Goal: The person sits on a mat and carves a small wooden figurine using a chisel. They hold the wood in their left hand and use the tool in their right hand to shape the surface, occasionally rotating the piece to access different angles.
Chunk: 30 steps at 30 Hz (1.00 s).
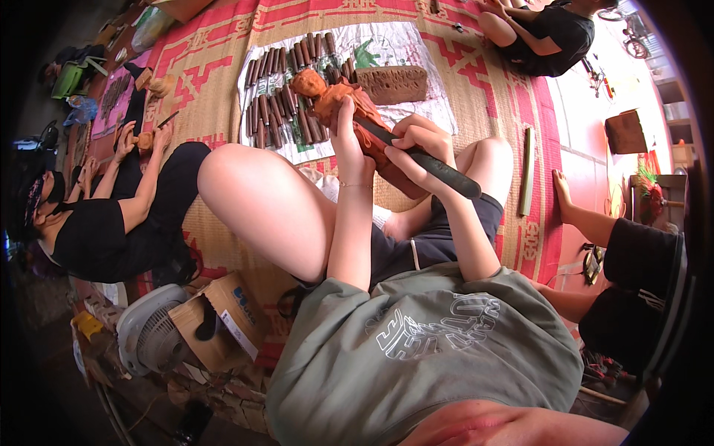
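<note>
My left hand (348,141) is wrapped round a reddish-brown carved wooden figure (338,100), holding it tilted above my lap. The figure has a rounded head at its upper left and a flat-sided base at its lower right. In my right hand (428,145) is a long dark tool (452,178) with a rounded end, gripped so that its narrow front part lies along the figure. Its exact kind cannot be made out. Beyond the figure, many dark wooden-handled carving tools (275,111) lie in rows on a white printed sheet (401,37). A brown block (390,85) rests beside them.
A patterned red and tan mat (483,97) spreads under me. At left a person (97,223) works on a wooden piece; others sit at the far right (554,37) and near right (632,275). A fan (152,327) and a cardboard box (216,320) stand at lower left. A greenish stick (527,171) lies right.
</note>
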### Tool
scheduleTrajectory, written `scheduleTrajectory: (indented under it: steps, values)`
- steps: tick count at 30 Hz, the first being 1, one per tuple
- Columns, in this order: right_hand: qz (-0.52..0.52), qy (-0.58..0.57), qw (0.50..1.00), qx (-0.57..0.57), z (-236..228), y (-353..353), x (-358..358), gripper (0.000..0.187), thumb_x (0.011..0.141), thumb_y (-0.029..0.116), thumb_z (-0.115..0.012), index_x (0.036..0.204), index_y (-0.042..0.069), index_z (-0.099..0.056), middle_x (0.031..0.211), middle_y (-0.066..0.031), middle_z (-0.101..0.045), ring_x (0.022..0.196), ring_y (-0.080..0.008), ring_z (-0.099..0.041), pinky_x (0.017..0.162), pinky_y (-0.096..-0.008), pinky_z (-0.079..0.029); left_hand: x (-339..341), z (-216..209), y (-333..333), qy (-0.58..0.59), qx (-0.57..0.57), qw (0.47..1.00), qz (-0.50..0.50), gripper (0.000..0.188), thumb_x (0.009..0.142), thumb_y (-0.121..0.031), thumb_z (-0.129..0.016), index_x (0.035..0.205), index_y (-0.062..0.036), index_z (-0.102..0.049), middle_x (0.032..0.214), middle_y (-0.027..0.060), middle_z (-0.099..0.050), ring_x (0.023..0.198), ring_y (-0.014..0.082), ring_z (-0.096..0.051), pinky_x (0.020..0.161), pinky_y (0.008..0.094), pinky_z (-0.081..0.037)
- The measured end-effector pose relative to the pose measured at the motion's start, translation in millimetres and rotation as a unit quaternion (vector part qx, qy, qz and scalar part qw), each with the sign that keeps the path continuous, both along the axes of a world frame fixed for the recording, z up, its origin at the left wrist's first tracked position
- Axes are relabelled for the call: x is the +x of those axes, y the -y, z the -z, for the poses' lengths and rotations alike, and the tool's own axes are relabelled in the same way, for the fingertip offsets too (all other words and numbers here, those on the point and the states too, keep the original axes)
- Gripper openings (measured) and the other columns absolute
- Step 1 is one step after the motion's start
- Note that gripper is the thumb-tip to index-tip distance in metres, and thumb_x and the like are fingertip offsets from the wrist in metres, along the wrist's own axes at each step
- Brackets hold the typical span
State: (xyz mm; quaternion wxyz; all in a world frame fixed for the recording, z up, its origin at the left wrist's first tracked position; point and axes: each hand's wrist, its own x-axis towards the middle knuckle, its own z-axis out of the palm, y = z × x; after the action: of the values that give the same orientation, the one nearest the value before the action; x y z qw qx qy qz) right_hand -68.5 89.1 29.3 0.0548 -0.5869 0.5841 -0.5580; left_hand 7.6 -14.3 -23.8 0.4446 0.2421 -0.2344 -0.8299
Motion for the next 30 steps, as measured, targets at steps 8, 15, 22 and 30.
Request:
scheduleTrajectory:
  steps: [8,15,22,30]
  values:
    - [-0.008,0.010,1.000,-0.016,10,-29,-7,0.018,0.056,0.001,-0.062,0.059,0.000,-0.044,0.062,-0.0106,-0.052,0.056,-0.0225,-0.053,0.056,-0.0301,-0.045,1,-9,-3,0.003,0.033,0.999,-0.033,0.041,0.085,-0.035,-0.055,0.114,-0.0058,-0.050,0.105,0.0058,-0.055,0.094,0.0177,-0.054,0.083,0.0331,-0.045]
    - [0.006,0.022,1.000,0.004,-7,-13,0,0.014,0.063,-0.001,-0.065,0.064,-0.001,-0.051,0.068,-0.0123,-0.057,0.062,-0.0226,-0.058,0.056,-0.0295,-0.046,8,-8,-1,-0.033,0.072,0.997,-0.002,0.036,0.084,-0.029,-0.058,0.108,-0.0029,-0.052,0.102,0.0059,-0.056,0.089,0.0152,-0.056,0.079,0.0299,-0.046]
    - [0.010,0.044,0.999,-0.003,-4,-31,-10,0.017,0.059,0.001,-0.062,0.058,0.001,-0.044,0.061,-0.0098,-0.053,0.055,-0.0209,-0.054,0.052,-0.0292,-0.043,3,-1,2,-0.015,0.036,0.999,-0.037,0.037,0.082,-0.022,-0.061,0.112,-0.0029,-0.049,0.106,0.0050,-0.054,0.097,0.0142,-0.053,0.085,0.0291,-0.042]
    - [0.016,0.109,0.989,0.099,-3,-40,-29,0.015,0.058,0.005,-0.061,0.058,0.000,-0.047,0.055,-0.0061,-0.048,0.050,-0.0168,-0.047,0.048,-0.0270,-0.035,0,-9,-2,-0.008,0.021,0.999,-0.047,0.046,0.078,-0.013,-0.065,0.119,-0.0029,-0.044,0.111,0.0055,-0.052,0.101,0.0146,-0.051,0.089,0.0298,-0.040]
